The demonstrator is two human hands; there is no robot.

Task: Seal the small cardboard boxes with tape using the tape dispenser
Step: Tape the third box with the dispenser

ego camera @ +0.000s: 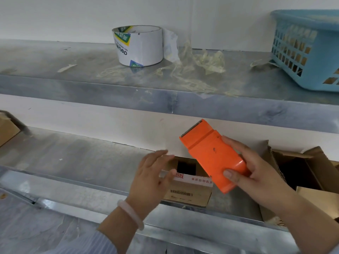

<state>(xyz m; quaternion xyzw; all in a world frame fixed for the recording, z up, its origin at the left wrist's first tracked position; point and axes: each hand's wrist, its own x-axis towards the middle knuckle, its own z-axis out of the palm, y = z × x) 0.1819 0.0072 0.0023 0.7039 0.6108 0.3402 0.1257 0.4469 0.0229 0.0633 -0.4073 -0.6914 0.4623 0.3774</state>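
An orange tape dispenser is held up above the lower shelf, its cutter edge pointing up and left. My right hand grips it around its lower body, thumb on the near face. Below it a small cardboard box with a barcode label and a strip of printed tape sits on the lower shelf, its top showing a dark opening. My left hand hovers over the box's left side with fingers spread and relaxed; it looks blurred, and I cannot tell whether it touches the box.
A large white tape roll stands on the upper metal shelf among crumpled clear tape scraps. A blue plastic basket sits at the upper right. Open cardboard boxes crowd the lower shelf's right; another box sits far left.
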